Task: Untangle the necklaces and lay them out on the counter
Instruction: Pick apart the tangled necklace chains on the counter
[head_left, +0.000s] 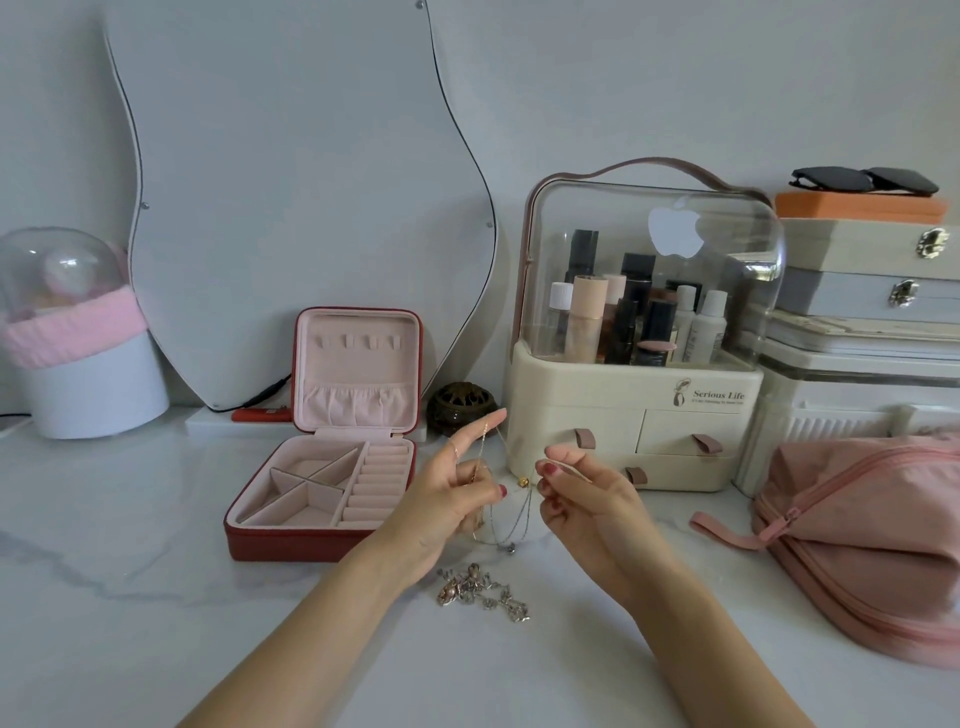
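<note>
On the marble tabletop (130, 597), right of the open red jewellery box (322, 483), both hands are raised, the left hand (457, 499) and right hand (582, 493) each pinching fine chains (511, 512) strung between them, still knotted. A tangled heap (480, 592) lies nearer than the box, untouched; nothing seems laid out yet.

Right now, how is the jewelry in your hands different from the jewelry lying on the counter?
The held chains hang in thin loops between the left hand and right hand; the counter pile lies untouched in a bunched clump. The held chains look finer; the pile looks chunkier. Both are metal jewelry.
</note>
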